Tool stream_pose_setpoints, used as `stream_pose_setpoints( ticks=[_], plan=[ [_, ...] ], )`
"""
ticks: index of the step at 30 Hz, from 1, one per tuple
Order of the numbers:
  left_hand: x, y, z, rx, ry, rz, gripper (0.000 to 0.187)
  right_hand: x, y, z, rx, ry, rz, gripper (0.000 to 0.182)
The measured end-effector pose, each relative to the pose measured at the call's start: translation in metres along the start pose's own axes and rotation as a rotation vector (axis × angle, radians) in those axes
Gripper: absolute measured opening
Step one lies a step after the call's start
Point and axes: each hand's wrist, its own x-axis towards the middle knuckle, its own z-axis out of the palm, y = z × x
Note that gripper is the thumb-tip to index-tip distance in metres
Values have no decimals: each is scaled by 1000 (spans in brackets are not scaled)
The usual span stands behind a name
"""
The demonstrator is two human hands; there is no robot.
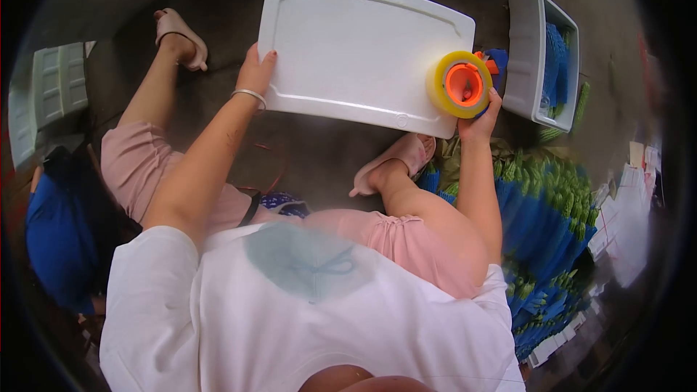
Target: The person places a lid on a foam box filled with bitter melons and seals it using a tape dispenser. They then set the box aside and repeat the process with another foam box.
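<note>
A white foam lid or box (356, 51) lies across the upper middle of the head view, in front of my knees. My left hand (255, 76) grips its left edge, with the thumb on top and the fingers hidden behind. Near its lower right corner, my right hand (481, 117) is closed round a tape dispenser (465, 86) with a yellow roll and an orange core. The dispenser overlaps the lid's right end. Whether my right fingers also touch the lid cannot be made out.
An open white foam box (524, 65) with blue net bundles stands at the upper right. Many green vegetables in blue nets (544, 210) are heaped at the right. More foam boxes (54, 94) stand at the left, above a blue item (62, 232).
</note>
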Motion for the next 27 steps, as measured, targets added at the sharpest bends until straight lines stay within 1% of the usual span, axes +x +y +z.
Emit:
stream_pose_setpoints(
  ticks=[3,4,6,7,10,11,13,14,17,18,20,21,22,24,26,27],
  plan=[
    [10,-9,-8,-16,-73,-42,47,0,5,-4,50,-8,29,43],
    [11,-2,-9,-12,-97,-29,47,-3,9,-5,58,11,10,43],
    [6,11,-12,-160,-137,-118,45,-12,18,-6,39,55,-44,43],
    [6,14,-10,-156,-160,-105,45,-13,18,-4,48,71,-64,43],
    [-2,19,-5,-176,-147,-106,45,-9,14,4,62,59,-74,42],
    [-7,17,-4,-143,-105,-81,44,2,13,3,89,77,-87,41],
    [-13,12,0,-112,-51,-56,42,16,9,5,109,32,-83,39],
    [-13,12,0,-87,-87,-55,42,24,10,2,109,21,-94,38],
    [-16,19,-7,-127,-98,-118,41,24,12,-6,99,10,-98,35],
    [-7,7,-12,-209,-143,-145,38,26,13,-7,117,9,-71,34],
    [-4,8,-18,-197,-150,-189,37,20,10,-7,163,-17,-44,34],
    [-5,9,-18,-220,-161,-166,38,15,7,-8,192,-41,-39,34],
    [-7,11,-17,-242,-167,-147,38,16,8,-16,215,-9,-57,34],
    [-8,17,-20,-213,-191,-156,41,22,12,-32,357,-212,127,37],
    [3,16,-29,-228,-132,-196,41,3,7,-16,392,-145,132,40],
    [11,17,-37,-211,-161,-177,41,-9,6,-7,397,-138,92,41]
  ],
)
